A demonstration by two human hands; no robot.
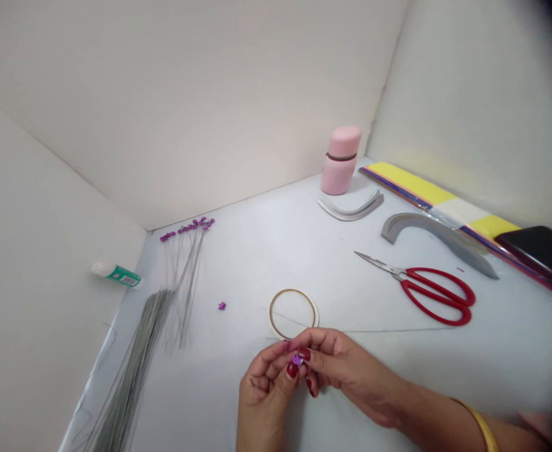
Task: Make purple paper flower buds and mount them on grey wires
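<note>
A small purple paper piece (297, 360) is pinched between the fingertips of both hands near the table's front. My left hand (269, 392) holds it from the left, thumb on its lower side. My right hand (339, 364) grips it from the right with thumb and fingers closed. Just beyond my fingers lies a roll of tape (271, 317), with a thin wire (393, 330) stretching to the right. Another small purple piece (222, 306) rests alone to the left. Farther left, purple buds (194, 225) top thin wire stems, beside a thick bundle of grey wires (137, 358).
Red-handled scissors (438, 295) lie at the right. Behind them are grey curved strips (438, 235), coloured sheets (403, 181) and a black object (544, 254). A pink bottle (340, 161) stands at the back. A green-and-white tube (118, 274) lies at the left edge.
</note>
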